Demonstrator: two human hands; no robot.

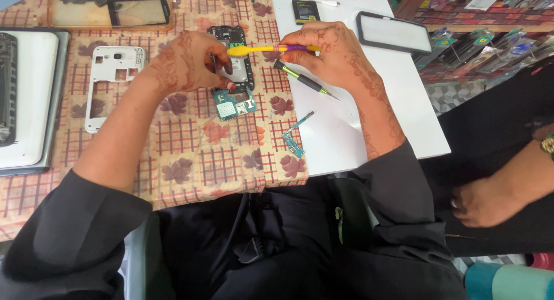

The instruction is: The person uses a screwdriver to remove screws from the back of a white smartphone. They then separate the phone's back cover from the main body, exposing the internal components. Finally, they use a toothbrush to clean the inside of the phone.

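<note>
My left hand (193, 60) rests on an opened black phone body (236, 66) and pins it to the patterned tablecloth. My right hand (326, 51) grips a yellow toothbrush with a purple handle (259, 49), its head over the phone's upper part. A green circuit board (234, 106) lies just below the phone. Under my right hand lies a small screwdriver with a green and black handle (303, 80). A narrow teal connector board (295, 137) sits nearer to me.
A white phone back frame (109, 86) lies left of my left hand. A wooden tray with a phone screen (109, 11), a black battery (306, 11), a white cable and a black-rimmed panel (392, 31) lie at the back. Another person's hand (490, 199) is at right.
</note>
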